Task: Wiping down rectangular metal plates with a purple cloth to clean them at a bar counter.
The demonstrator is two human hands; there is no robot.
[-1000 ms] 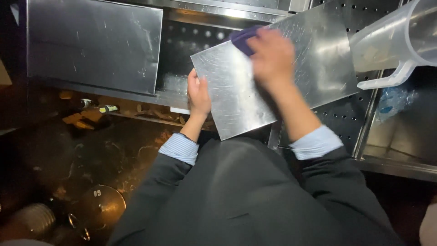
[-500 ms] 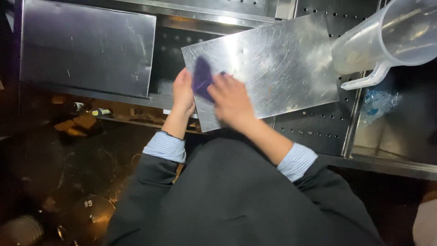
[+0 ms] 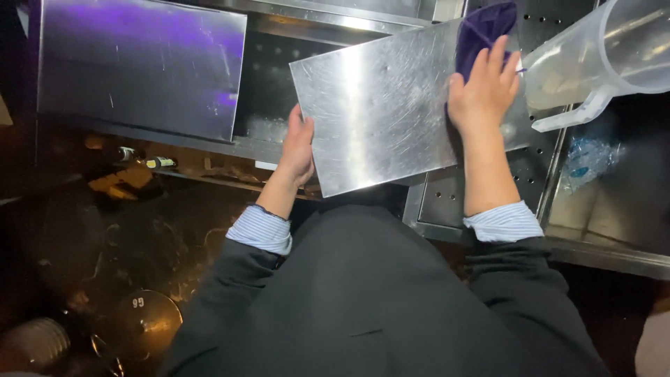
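Note:
A scratched stainless steel plate (image 3: 380, 105) is held up at a tilt above the counter. My left hand (image 3: 298, 148) grips its lower left edge. My right hand (image 3: 483, 89) presses a dark purple cloth (image 3: 481, 31) flat against the plate's upper right part. The cloth sticks out above my fingers. Dark sleeves with striped blue cuffs cover both my forearms.
A clear plastic jug (image 3: 600, 59) lies tilted at the upper right, touching the plate's right edge. A second steel lid (image 3: 139, 70) covers the bin at the left. Perforated steel panels (image 3: 447, 199) line the well beneath. A crumpled plastic bag (image 3: 586, 164) lies at the right. Bottles sit in the dark lower left.
My right hand has swept the purple cloth from the plate's left side up to its upper right corner. The left hand kept its hold on the plate's edge.

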